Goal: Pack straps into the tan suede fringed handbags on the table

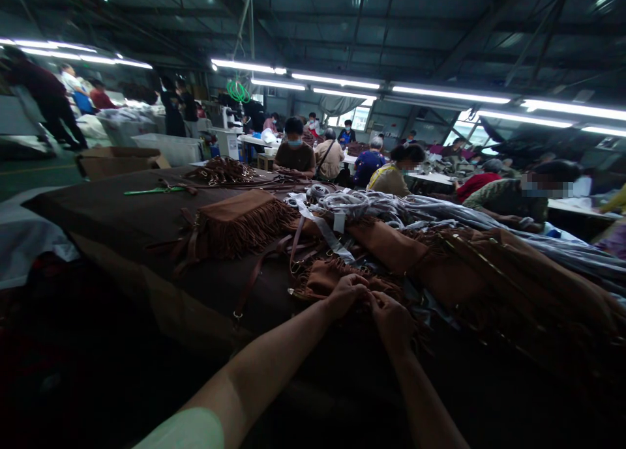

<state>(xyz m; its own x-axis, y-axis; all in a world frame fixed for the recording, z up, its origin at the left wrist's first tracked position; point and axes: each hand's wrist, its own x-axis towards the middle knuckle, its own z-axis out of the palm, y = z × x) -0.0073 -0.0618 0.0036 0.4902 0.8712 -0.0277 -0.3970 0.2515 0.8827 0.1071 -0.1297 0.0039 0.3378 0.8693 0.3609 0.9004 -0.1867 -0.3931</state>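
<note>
My left hand and my right hand are close together, fingers pinched on the brown suede fringe of a small fringed bag lying on the dark worktable. Exactly what the fingertips grip is partly hidden by the hands. A larger fringed suede bag lies to the left, and a thin brown leather strap with a metal buckle runs from near it towards the table edge. More brown suede pieces are heaped to the right of my hands.
Bundled grey cords and tangled brown straps lie along the table, with green-handled scissors at the left. Co-workers sit at tables beyond it. Large white bins stand at the far left.
</note>
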